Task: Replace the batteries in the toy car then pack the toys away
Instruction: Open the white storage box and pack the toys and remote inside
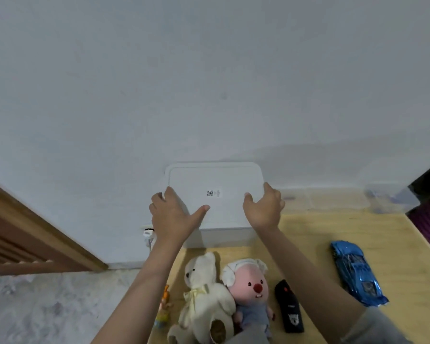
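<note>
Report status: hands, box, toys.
Left hand and right hand grip white storage box lid. Blue toy car, remote, plush toys unpacked. Nothing blocking.

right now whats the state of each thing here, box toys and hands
white storage box: lid on, closed
lid: gripped at both ends
left hand: grips lid's left end
right hand: grips lid's right end
blue toy car: on mat, unpacked
cream bear: lying, unpacked
pink plush: lying, unpacked
black remote: lying flat
</note>
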Demonstrator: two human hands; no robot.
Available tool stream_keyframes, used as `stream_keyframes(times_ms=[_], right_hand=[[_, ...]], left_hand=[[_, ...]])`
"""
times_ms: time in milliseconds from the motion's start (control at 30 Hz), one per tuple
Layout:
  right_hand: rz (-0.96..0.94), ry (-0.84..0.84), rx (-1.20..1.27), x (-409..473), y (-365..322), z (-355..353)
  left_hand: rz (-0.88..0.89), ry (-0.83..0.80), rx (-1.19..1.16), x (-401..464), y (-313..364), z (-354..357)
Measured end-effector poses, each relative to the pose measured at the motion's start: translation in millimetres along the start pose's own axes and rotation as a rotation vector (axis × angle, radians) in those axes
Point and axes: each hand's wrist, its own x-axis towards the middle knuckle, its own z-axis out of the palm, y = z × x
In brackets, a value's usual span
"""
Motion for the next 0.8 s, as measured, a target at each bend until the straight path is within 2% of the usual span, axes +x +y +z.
stream_keyframes(times_ms=[267,567,800], right_hand=[[-0.030,-0.053,0.059,5.4,-10.5,-16.1],[-0.038,-0.031,-0.001,2.0,22.4,-47.8],[-0.027,0.015,-0.163,24.2,96.3,-130.5]], left_hand=[[0.015,0.048,-0.049,-0.1,13.6,-18.1],[0.057,0.053,0.002,-38.7,53.4,-15.6],[0.195,-0.110,0.099,-101.9,127.9,37.2]])
